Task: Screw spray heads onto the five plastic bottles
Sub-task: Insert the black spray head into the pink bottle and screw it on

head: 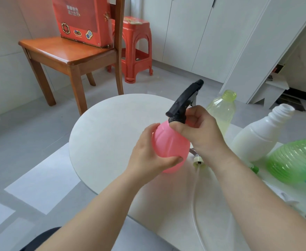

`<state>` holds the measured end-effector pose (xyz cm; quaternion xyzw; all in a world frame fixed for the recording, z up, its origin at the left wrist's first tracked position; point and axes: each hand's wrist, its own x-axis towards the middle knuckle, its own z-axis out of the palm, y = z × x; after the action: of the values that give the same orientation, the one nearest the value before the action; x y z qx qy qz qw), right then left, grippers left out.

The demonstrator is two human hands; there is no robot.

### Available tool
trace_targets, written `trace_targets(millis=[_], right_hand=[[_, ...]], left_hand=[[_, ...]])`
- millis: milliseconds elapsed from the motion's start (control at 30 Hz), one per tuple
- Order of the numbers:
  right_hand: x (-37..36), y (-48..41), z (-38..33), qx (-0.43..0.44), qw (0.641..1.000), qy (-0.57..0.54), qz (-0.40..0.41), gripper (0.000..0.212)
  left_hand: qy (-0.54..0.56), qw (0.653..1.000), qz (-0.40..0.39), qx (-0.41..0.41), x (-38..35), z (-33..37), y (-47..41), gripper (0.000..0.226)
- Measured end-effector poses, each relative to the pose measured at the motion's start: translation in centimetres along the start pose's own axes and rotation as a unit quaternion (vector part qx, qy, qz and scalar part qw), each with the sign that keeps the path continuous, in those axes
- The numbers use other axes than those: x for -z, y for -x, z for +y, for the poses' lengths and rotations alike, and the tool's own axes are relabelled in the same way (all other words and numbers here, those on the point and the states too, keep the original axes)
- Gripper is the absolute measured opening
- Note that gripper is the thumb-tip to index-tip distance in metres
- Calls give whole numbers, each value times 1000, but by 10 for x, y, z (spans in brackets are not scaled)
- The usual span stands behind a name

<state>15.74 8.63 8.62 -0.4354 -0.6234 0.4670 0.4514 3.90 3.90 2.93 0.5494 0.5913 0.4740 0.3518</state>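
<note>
Your right fingers (176,127) pinch the collar (178,119) of the black spray head (184,100). Your left fingers (149,130) wrap the pink bottle (168,142), held tilted over the desk (108,134). It looks light, thin and squashy: cradle the belly gently and twist at the collar, not the trigger.

Grey tiled floor (31,124), wooden chair (67,53) bearing a red box (81,19), red plastic stool (136,38), white cabinet doors (194,33)
</note>
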Motion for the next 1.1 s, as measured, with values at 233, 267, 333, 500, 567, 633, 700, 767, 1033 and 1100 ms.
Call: trace_targets(millis=[233,267,333,500,567,633,700,767,1033,1100], right_hand=[[-2,0,3,24,999,38,6,25],[0,1,3,26,999,43,-11,18],[3,1,0,28,997,66,-37,12],[9,0,-5,5,997,51,-65,12],[13,-1,-6,-10,996,26,-85,11],[19,-2,-6,-14,994,-2,-106,14],[25,-4,-7,-8,993,-48,-112,17],[29,-6,-11,-7,988,-112,-104,20],[19,-3,-24,-3,986,-111,-128,15],[11,-1,-20,-25,996,-40,-71,9]], left_hand=[[-89,994,49,-36,-11,-2,4,93],[-68,997,23,-35,-7,-4,2,93],[-24,999,-34,-28,2,-9,-3,90],[35,990,-133,12,20,-18,-11,80],[35,990,-137,5,20,-17,-11,72],[38,992,-124,-5,20,-17,-10,72],[53,992,-116,-4,21,-15,-9,75],[107,985,-133,11,24,-12,-8,77],[141,972,-185,39,23,-8,-3,92],[93,992,-79,37,13,-10,1,86]])
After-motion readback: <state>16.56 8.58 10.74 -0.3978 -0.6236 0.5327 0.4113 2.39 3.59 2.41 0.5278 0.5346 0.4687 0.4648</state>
